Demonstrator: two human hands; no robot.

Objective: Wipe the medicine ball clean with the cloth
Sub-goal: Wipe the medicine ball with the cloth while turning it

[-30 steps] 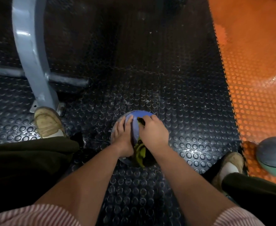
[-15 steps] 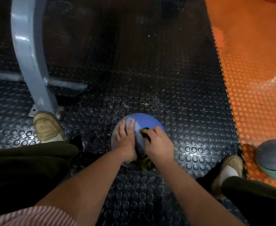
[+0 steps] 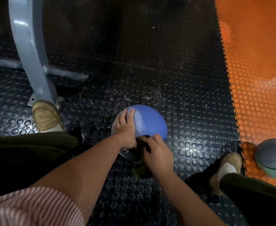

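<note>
A blue medicine ball point(image 3: 148, 121) sits on the black studded floor mat point(image 3: 191, 111) between my feet. My left hand point(image 3: 126, 129) lies flat on the ball's left side, fingers straight and pointing away from me. My right hand point(image 3: 158, 152) grips a dark cloth with yellow-green patches point(image 3: 140, 168) against the ball's near side. The cloth hangs down below the hand, and the ball's near lower part is hidden behind both hands.
A grey metal machine leg point(image 3: 31, 54) with a floor bar stands at the left by my left shoe point(image 3: 46, 116). My right shoe point(image 3: 227, 165) is at the right, near a grey-and-green ball point(image 3: 274, 159) on the orange mat point(image 3: 256, 62).
My right hand has dragged the cloth from the ball's top down its near side toward me, baring more blue surface. My left hand has stayed on the ball's left side.
</note>
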